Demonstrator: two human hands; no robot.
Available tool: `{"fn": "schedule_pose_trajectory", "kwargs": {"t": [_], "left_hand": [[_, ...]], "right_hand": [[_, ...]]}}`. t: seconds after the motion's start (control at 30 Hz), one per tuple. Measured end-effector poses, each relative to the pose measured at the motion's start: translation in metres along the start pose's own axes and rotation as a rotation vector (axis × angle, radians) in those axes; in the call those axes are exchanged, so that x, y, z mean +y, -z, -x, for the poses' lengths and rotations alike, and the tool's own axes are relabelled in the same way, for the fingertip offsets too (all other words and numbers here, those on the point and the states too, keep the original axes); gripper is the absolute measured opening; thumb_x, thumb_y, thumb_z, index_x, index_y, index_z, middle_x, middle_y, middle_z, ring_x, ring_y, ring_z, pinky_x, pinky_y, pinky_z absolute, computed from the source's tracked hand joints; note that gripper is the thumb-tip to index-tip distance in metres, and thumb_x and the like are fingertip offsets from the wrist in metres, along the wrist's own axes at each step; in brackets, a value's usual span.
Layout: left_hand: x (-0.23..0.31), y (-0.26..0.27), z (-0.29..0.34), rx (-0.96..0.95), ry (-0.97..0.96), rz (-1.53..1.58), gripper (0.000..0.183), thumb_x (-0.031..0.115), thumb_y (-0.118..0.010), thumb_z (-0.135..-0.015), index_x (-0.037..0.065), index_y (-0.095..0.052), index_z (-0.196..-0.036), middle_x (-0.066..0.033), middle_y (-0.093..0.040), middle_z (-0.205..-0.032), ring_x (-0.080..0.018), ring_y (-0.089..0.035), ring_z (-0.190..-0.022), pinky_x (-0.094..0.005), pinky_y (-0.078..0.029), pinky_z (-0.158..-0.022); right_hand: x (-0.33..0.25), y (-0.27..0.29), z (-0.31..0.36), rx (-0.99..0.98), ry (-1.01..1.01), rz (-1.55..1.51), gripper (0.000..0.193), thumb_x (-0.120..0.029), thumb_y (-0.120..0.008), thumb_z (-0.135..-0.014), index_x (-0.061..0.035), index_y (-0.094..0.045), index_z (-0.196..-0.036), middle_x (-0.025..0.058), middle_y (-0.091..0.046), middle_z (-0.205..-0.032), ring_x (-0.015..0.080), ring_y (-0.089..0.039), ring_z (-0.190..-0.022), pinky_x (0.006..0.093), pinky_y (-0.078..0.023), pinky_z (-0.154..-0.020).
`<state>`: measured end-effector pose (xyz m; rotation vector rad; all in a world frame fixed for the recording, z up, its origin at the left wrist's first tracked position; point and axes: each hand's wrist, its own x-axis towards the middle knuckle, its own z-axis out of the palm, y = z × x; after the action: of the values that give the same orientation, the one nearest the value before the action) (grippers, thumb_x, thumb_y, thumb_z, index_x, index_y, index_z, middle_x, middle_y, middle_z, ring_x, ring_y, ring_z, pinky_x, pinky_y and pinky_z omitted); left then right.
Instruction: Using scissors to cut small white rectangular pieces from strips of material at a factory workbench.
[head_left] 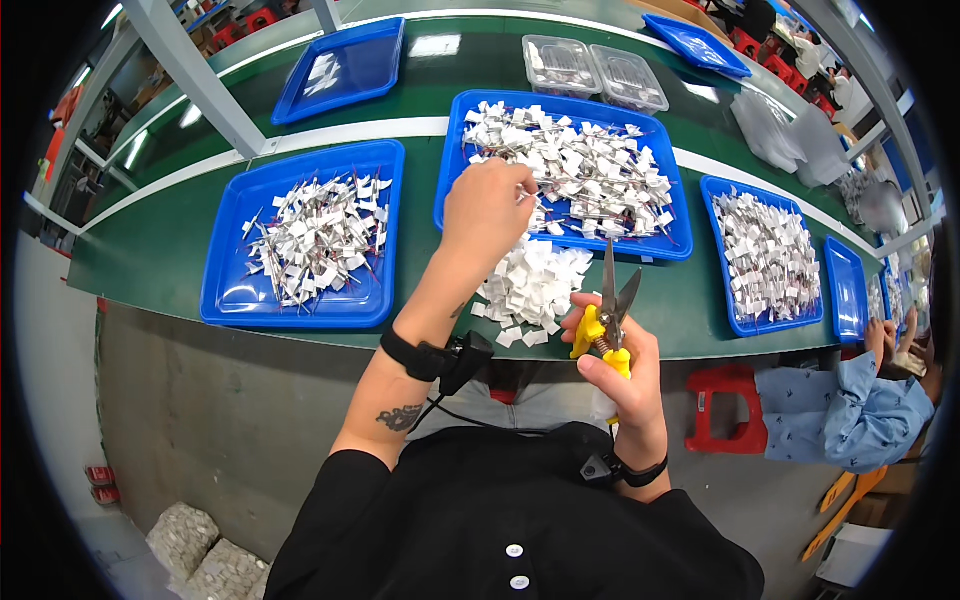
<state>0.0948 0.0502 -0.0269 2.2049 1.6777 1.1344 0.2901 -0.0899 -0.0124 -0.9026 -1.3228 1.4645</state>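
My left hand (485, 212) reaches over the left side of the middle blue tray (457, 125). Its fingers are curled together at a heap of thin wired parts with white tags (600, 165); whatever they pinch is hidden. Nearer to me, my right hand (640, 375) grips yellow-handled scissors (588, 330), a spring between the handles. Their blades point away from me, spread apart, with the tips just short of the tray's front edge. Between my hands, a loose pile of small white tag pieces (535, 285) lies on the green table, against the tray.
Another blue tray (225, 290) of tagged parts stands left, and a third (740, 325) stands right. Clear plastic boxes (562, 65) sit behind the middle tray. A metal post (200, 85) rises at the back left. At far right a person in blue (860, 410) works beside a red stool (697, 410).
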Motion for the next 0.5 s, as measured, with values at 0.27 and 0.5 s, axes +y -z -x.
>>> {"fn": "schedule_pose_trajectory", "kwargs": {"t": [0.27,0.5], "left_hand": [[0.001,-0.004,-0.004,-0.048,0.007,-0.030,0.011,0.013,-0.072,-0.076,0.010,-0.072,-0.086,-0.0083,-0.061,-0.074,-0.0271,-0.061,-0.079,-0.0398,-0.047,-0.070],[0.013,0.033,0.008,0.036,-0.363,0.095,0.012,0.003,-0.071,-0.074,0.009,-0.072,-0.084,-0.0060,-0.055,-0.076,-0.0244,-0.057,-0.076,-0.0351,-0.047,-0.068]], "right_hand": [[-0.001,0.001,0.001,0.005,-0.008,-0.002,0.056,-0.003,-0.066,-0.074,0.0034,-0.055,-0.128,0.0104,-0.061,-0.109,0.0167,-0.057,-0.098,0.0311,-0.044,-0.090],[-0.009,0.009,-0.010,0.048,0.039,-0.031,0.055,-0.009,-0.066,-0.073,0.0033,-0.057,-0.125,0.0144,-0.051,-0.129,0.0223,-0.062,-0.101,0.0339,-0.045,-0.090]]}}
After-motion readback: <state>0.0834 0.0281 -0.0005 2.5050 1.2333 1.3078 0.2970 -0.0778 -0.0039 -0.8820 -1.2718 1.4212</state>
